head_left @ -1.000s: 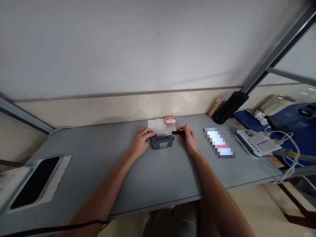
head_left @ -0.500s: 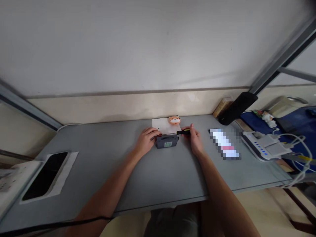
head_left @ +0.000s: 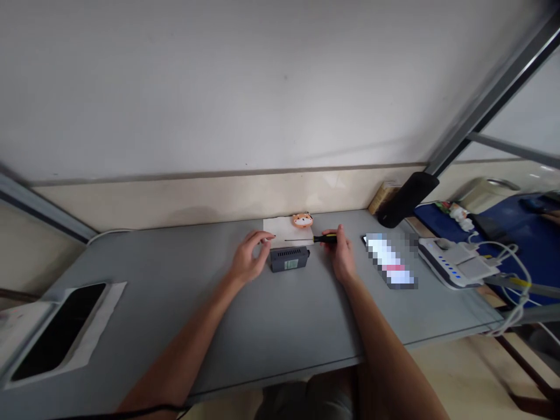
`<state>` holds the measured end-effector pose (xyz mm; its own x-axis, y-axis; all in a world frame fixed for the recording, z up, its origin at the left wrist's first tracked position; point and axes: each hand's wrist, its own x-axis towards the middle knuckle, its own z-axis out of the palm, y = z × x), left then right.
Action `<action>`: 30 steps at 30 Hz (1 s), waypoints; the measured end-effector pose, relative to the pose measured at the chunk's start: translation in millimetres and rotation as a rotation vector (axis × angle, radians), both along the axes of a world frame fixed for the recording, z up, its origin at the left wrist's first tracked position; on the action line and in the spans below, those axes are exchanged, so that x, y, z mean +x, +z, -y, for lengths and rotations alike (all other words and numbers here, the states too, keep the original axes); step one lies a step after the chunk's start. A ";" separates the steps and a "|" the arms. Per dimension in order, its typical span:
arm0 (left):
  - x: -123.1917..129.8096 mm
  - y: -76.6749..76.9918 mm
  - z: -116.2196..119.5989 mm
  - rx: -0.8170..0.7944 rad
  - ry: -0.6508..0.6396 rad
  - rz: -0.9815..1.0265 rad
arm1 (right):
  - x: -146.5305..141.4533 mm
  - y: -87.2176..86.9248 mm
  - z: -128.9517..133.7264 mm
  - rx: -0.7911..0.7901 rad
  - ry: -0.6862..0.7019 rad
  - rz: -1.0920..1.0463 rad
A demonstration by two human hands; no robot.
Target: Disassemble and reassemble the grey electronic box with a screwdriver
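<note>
A small dark grey box with vent slots (head_left: 289, 258) lies on the grey table (head_left: 280, 315). My left hand (head_left: 249, 259) hovers just left of the box, fingers apart, not clearly touching it. My right hand (head_left: 340, 256) grips a screwdriver with a black and yellow handle (head_left: 326, 238); its thin shaft points left, above the box's far edge. Behind the box lie a white sheet of paper (head_left: 282, 226) and a small orange animal figure (head_left: 302, 220).
A phone with a blurred screen (head_left: 389, 259) lies right of my right hand. Further right sits a white device with blue lights (head_left: 452, 262) and white cables. A black cylinder (head_left: 406, 198) leans at the back right. A dark phone on white paper (head_left: 56, 332) lies far left.
My left hand has lifted off the grey box and opened. The screwdriver tip has drawn back from the box and now lies level above its far edge. The view shifted slightly.
</note>
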<state>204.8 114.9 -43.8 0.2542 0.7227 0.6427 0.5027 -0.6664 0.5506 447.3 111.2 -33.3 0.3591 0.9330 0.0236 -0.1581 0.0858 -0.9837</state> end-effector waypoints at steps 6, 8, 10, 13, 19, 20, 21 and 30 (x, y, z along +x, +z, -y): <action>21.4 -2.9 22.9 0.038 -0.241 -0.171 | 4.6 -5.1 -5.6 0.051 -0.129 -0.154; 25.5 -7.7 23.6 -0.048 -0.225 -0.110 | 6.7 -5.9 -6.7 0.062 -0.163 -0.197; 26.4 -11.7 20.5 -0.171 -0.188 -0.020 | 9.3 -6.6 -7.5 0.066 -0.194 -0.220; 24.9 -15.3 12.9 -0.326 -0.141 0.096 | 13.5 -7.9 -8.8 0.070 -0.238 -0.212; 23.6 -19.7 4.5 -0.375 -0.071 0.074 | 17.3 -10.2 -11.0 0.085 -0.262 -0.162; 23.7 -20.6 4.1 -0.366 -0.058 0.061 | 17.3 -10.4 -11.2 0.084 -0.269 -0.167; 23.8 -21.6 3.9 -0.359 -0.049 0.050 | 17.3 -10.4 -11.3 0.083 -0.276 -0.170; 24.6 -25.3 4.9 -0.305 -0.083 -0.074 | 16.4 -9.2 -9.8 0.083 -0.250 -0.075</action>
